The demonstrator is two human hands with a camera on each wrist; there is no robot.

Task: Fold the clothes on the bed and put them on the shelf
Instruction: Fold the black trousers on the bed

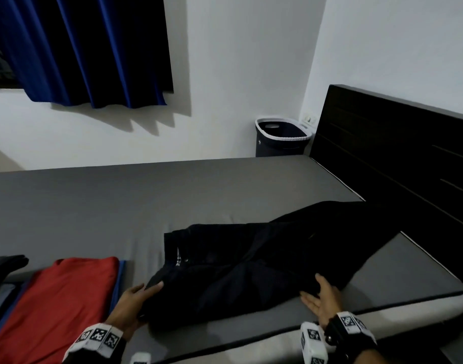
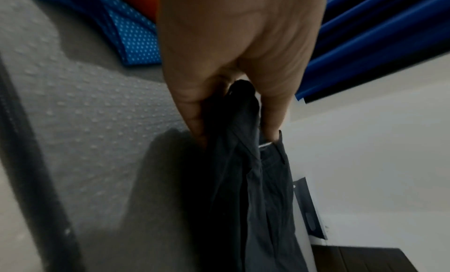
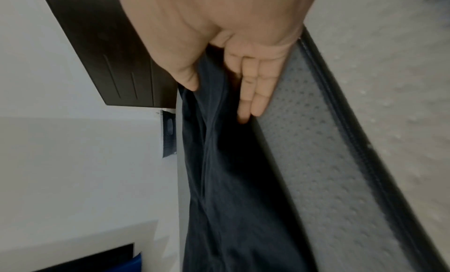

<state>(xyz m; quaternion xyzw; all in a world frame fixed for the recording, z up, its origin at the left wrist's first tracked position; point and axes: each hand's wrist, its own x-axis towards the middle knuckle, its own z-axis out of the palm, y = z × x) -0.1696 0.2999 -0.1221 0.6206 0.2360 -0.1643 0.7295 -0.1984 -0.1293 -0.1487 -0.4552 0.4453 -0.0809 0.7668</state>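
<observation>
Black trousers [image 1: 251, 261], zipper in left-wrist view only

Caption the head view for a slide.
Left hand grips dark trousers on the grey bed; right hand touches them.

My head view cuts off the red garment [image 1: 59, 306] at the bottom edge, and a dark garment [image 1: 7, 264] at the left edge. I cannot tell the trousers' [image 1: 264, 258] far leg end against the dark headboard [image 1: 396, 153]. Left hand's [image 2: 231, 45] fingertips [image 2: 199, 129] sink into cloth. Both wrist views are blurred.
</observation>
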